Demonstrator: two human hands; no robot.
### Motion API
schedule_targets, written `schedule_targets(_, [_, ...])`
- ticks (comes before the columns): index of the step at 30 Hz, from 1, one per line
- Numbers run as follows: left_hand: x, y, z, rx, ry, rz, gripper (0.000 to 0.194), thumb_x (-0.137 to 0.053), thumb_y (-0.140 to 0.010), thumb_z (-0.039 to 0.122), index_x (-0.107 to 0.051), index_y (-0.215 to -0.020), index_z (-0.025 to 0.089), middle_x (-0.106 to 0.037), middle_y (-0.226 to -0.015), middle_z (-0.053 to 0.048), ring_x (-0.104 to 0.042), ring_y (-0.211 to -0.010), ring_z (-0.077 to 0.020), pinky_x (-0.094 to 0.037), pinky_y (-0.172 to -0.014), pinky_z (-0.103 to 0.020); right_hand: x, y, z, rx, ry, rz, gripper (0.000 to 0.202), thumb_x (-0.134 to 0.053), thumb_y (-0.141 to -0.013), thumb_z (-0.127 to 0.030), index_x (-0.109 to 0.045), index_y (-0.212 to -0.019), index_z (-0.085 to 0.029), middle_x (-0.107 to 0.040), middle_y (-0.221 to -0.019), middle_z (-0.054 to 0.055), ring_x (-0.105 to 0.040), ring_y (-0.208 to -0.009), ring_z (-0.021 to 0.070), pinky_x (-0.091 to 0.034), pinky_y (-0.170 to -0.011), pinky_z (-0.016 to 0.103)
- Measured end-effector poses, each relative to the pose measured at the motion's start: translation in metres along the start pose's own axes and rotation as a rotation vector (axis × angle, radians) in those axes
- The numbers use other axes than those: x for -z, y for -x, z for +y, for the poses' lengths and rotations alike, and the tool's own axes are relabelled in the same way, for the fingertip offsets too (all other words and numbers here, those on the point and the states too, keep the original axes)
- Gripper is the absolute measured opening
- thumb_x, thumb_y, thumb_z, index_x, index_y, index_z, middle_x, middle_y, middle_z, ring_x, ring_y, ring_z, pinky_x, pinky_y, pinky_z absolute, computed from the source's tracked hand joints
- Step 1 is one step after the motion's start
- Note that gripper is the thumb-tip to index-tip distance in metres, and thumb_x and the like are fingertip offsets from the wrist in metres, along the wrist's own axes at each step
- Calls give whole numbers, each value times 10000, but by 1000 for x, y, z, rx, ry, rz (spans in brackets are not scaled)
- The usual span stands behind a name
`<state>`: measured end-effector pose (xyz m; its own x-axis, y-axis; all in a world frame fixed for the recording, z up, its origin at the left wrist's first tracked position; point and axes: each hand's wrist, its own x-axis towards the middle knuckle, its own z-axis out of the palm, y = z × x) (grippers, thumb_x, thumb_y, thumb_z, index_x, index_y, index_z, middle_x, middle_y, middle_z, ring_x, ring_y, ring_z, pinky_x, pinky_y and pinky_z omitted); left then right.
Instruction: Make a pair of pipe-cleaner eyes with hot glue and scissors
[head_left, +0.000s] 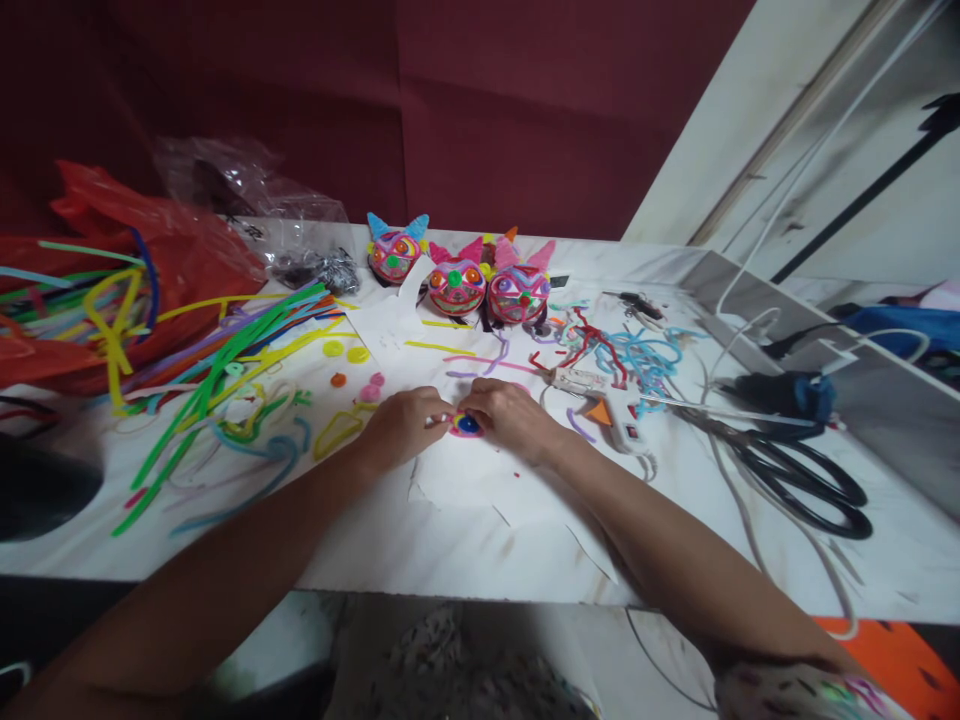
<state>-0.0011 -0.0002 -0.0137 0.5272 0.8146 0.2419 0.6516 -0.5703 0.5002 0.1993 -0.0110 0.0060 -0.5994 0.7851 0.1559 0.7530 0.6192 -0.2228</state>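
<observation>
My left hand [405, 425] and my right hand [514, 415] meet at the middle of the table. Between their pinched fingertips is a small round pipe-cleaner piece [469, 426], with a blue centre and a pink rim; the fingers partly cover it. Beneath lies white paper [465, 490]. Left of my left hand are a yellow bent pipe cleaner [337, 434], a pink coil [373, 387] and an orange coil [338, 380]. Near my right hand lies a white hot glue gun [624, 420].
Colourful animal heads [456, 285] stand at the back. Green pipe cleaners [225, 375] and a red bag [180, 240] of more stems fill the left. On the right lie black-handled scissors [806, 475], blue pipe-cleaner scraps [645, 350] and cables. A grey panel [847, 390] edges the right side.
</observation>
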Motion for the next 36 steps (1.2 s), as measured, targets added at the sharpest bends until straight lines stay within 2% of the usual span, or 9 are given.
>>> schedule_targets(5, [-1, 0, 0, -14, -52, -8, 235, -627, -822, 127, -799, -955, 216, -715, -880, -28, -620, -669, -119, -454, -638, -221, 2, 1, -1, -35, -61, 13, 257, -536, -896, -39, -753, -942, -171, -684, -899, 69, -632, -850, 178, -413, -713, 252])
schedule_targets(9, [0, 0, 2, -25, -96, -37, 255, -618, -840, 141, -799, -996, 230, -720, -923, -38, -670, -784, -155, -477, -699, -236, 9, 4, 2, -104, -161, 5, 313, -570, -826, -15, -724, -1048, -174, -726, -1001, 77, -650, -846, 171, -436, -735, 246])
schedule_targets(13, [2, 1, 4, -22, -134, -72, 263, -601, -859, 155, -798, -1011, 237, -719, -960, -49, -683, -837, -176, -487, -725, -251, 15, 8, 3, -140, -157, -24, 255, -585, -808, -32, -731, -963, -172, -728, -883, 53, -616, -729, 152, -414, -665, 231])
schedule_targets(18, [3, 1, 5, -39, -174, -81, 263, -598, -865, 158, -794, -1019, 242, -715, -961, -52, -683, -864, -186, -488, -735, -256, 14, 9, 0, -135, -155, 12, 256, -577, -821, -29, -767, -930, -160, -729, -868, 64, -600, -692, 142, -406, -655, 234])
schedule_targets(30, [1, 1, 3, -62, -162, -57, 265, -602, -859, 152, -773, -1026, 266, -686, -910, -27, -671, -862, -168, -490, -751, -239, 11, 7, -1, -115, -122, -7, 281, -589, -828, -12, -799, -935, -165, -712, -863, 67, -619, -752, 157, -415, -686, 244])
schedule_targets(36, [-3, -2, -4, -41, -57, -23, 285, -614, -811, 118, -785, -1008, 234, -696, -854, -18, -655, -756, -147, -479, -699, -232, 12, 6, -3, -144, -121, -5, 270, -575, -849, -18, -790, -939, -155, -729, -922, 84, -649, -853, 180, -437, -742, 249])
